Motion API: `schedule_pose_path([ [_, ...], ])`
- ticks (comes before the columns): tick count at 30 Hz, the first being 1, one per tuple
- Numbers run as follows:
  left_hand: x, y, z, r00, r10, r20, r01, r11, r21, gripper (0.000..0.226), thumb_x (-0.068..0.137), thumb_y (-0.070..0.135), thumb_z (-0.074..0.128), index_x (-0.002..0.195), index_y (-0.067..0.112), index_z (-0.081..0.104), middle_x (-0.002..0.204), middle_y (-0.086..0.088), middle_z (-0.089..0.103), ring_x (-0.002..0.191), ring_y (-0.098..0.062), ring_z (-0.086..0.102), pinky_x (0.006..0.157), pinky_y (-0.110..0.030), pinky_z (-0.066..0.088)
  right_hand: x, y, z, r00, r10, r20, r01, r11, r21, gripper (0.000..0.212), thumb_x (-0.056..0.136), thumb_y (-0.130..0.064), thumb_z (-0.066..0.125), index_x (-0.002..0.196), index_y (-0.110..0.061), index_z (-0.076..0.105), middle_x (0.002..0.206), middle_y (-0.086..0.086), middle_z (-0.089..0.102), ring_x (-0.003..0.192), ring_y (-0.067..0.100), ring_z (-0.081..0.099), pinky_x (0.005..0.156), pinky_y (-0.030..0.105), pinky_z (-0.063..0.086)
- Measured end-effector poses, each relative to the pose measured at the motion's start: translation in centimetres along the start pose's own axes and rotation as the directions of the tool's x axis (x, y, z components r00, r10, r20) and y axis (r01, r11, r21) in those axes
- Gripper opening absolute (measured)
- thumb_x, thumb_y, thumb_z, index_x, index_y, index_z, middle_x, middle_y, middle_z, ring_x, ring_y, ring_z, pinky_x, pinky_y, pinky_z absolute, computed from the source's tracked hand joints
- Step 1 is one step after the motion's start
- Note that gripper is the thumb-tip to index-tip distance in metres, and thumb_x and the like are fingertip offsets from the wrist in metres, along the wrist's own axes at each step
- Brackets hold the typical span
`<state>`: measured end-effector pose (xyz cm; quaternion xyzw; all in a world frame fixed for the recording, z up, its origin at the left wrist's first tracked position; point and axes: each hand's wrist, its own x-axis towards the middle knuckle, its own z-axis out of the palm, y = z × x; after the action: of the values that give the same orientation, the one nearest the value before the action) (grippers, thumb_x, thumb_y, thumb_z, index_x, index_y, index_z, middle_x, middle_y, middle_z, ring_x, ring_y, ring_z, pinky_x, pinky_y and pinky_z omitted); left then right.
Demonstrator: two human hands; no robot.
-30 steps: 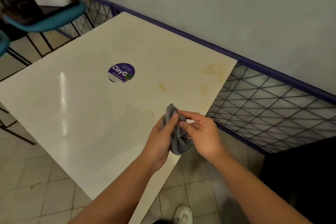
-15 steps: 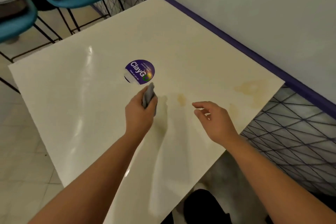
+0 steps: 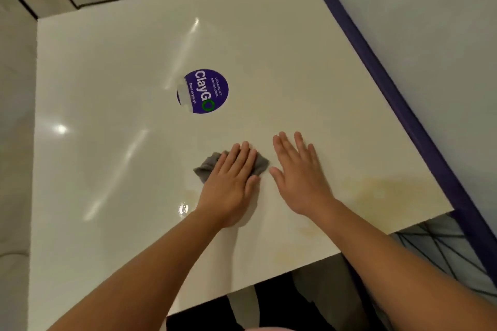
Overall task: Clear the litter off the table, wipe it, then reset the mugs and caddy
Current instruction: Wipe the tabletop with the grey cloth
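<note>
Left hand (image 3: 228,183) presses flat, fingers straight, on a grey cloth (image 3: 262,165). Right hand (image 3: 298,173) lies flat on the table (image 3: 107,62). The sticker (image 3: 205,91) reads "ClayGO".

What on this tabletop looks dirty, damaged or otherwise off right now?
Yellowish stains mark the table near its right front corner, beyond the right hand. The purple sticker is torn at its left edge. The left hand presses the grey cloth flat beside them.
</note>
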<state>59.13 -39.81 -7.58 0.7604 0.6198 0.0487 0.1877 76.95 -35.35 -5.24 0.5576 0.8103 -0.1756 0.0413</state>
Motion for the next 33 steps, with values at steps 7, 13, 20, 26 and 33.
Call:
schedule_pose_path([
  [7,2.0,-2.6,-0.2,0.963,-0.267,-0.043,0.269,0.962,0.047,0.056,0.101,0.045,0.009,0.151,0.023,-0.003,0.159,0.005,-0.01,0.145,-0.014,-0.016,0.119,-0.034,-0.007,-0.5,2.0,0.0,0.991,-0.102,0.085,0.103,0.995,-0.008,0.061,0.103,-0.037,0.023,0.153,-0.018,-0.005,0.16,-0.002,-0.01,0.147,0.024,-0.015,0.119,0.046,-0.006],
  [13,0.3,1.8,1.3,0.997,-0.082,0.004,0.081,0.996,0.039,0.055,0.103,0.042,0.013,0.152,0.026,-0.003,0.159,0.008,-0.011,0.145,-0.011,-0.019,0.119,-0.032,-0.009,-0.6,3.6,0.1,0.985,-0.115,0.13,0.124,0.99,-0.062,0.06,0.103,-0.036,0.02,0.152,-0.019,-0.009,0.159,-0.001,-0.017,0.147,0.023,-0.016,0.119,0.046,-0.006],
  [20,2.4,0.6,0.2,0.929,-0.369,-0.035,0.369,0.929,-0.008,0.055,0.104,0.038,0.017,0.152,0.021,-0.004,0.158,0.004,-0.014,0.145,-0.018,-0.019,0.119,-0.035,-0.011,-0.6,3.3,0.7,0.984,-0.124,0.124,0.127,0.992,-0.013,0.061,0.103,-0.036,0.02,0.151,-0.015,-0.01,0.158,0.0,-0.019,0.146,0.023,-0.019,0.12,0.039,-0.006],
  [26,-2.4,3.3,2.2,0.997,-0.078,0.025,0.076,0.996,0.055,0.055,0.103,0.041,0.015,0.152,0.027,-0.005,0.158,0.011,-0.015,0.145,-0.011,-0.021,0.118,-0.03,-0.013,-0.4,3.8,1.0,0.983,-0.14,0.115,0.149,0.986,-0.071,0.061,0.102,-0.041,0.016,0.152,-0.016,-0.01,0.159,-0.001,-0.017,0.147,0.023,-0.016,0.12,0.04,-0.004],
  [33,1.1,-0.1,0.2,0.914,-0.406,-0.011,0.406,0.914,-0.014,0.055,0.104,0.037,0.018,0.152,0.022,-0.004,0.159,0.004,-0.013,0.145,-0.017,-0.02,0.12,-0.038,-0.007,-0.3,3.8,0.8,0.98,-0.142,0.139,0.161,0.977,-0.137,0.062,0.102,-0.04,0.014,0.15,-0.014,-0.014,0.159,0.002,-0.018,0.146,0.026,-0.016,0.12,0.04,-0.005],
])
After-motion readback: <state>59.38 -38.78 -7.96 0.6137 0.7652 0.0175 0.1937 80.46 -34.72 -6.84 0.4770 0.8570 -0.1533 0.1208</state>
